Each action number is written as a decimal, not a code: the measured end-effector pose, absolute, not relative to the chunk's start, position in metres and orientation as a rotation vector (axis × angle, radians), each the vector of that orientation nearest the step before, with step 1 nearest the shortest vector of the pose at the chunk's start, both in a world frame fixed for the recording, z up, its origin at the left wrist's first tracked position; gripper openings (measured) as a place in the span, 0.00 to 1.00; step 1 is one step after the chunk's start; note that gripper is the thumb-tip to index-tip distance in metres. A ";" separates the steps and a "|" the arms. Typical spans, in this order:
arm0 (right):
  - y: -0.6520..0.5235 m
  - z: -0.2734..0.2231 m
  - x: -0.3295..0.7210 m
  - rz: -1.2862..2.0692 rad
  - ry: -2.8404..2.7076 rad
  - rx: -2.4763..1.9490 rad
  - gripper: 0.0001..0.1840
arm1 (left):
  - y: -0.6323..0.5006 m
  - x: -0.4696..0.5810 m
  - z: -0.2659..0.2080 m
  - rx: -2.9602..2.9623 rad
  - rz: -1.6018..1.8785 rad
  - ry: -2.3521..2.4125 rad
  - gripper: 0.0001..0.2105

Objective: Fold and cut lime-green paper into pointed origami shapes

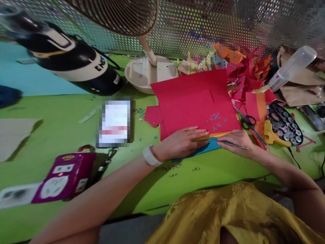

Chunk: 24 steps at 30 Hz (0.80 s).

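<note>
My left hand (181, 141) lies with its fingers stretched out, flat over the lower edge of the red paper sheets (188, 105) and a strip of blue paper (212, 146). In the fingers of my right hand (236, 140) is a slim metal tool (238, 146), which resembles tweezers; its tip points left, at the yellow and blue paper edges near my left fingertips. Tiny blue pieces (215, 118) are scattered on the red sheet just above both hands. Black-handled scissors (247, 122) lie to the right of the red sheets.
Paper scraps (243, 67) pile up behind the sheets, near a fan (152, 73). Rightward are a yellow tool (275, 135), a black tray of round pieces (285, 123) and a clear bottle (293, 67). Leftward are a phone (114, 123), a purple pouch (66, 176) and a black flask (83, 67).
</note>
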State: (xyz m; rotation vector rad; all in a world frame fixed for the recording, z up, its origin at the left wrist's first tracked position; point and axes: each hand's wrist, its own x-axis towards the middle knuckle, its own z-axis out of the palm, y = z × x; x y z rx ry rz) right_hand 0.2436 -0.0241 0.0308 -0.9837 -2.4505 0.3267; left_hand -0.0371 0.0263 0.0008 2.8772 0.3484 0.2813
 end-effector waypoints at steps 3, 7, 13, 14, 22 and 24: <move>-0.025 0.031 0.243 0.325 -2.442 -0.976 0.17 | 0.026 -0.037 0.000 2.875 0.295 0.357 0.21; -0.025 0.032 0.244 0.365 -2.473 -1.141 0.17 | 0.026 -0.038 -0.002 2.882 0.281 0.353 0.21; -0.025 0.029 0.245 0.333 -2.480 -1.206 0.17 | 0.027 -0.039 -0.005 2.924 0.270 0.358 0.21; -0.025 0.028 0.245 0.335 -2.479 -1.203 0.17 | 0.027 -0.039 -0.005 2.926 0.263 0.360 0.21; -0.028 0.031 0.244 0.295 -2.461 -1.212 0.17 | 0.026 -0.039 -0.003 2.892 0.314 0.360 0.21; -0.027 0.033 0.245 0.286 -2.410 -1.213 0.17 | 0.026 -0.039 -0.003 2.892 0.325 0.352 0.21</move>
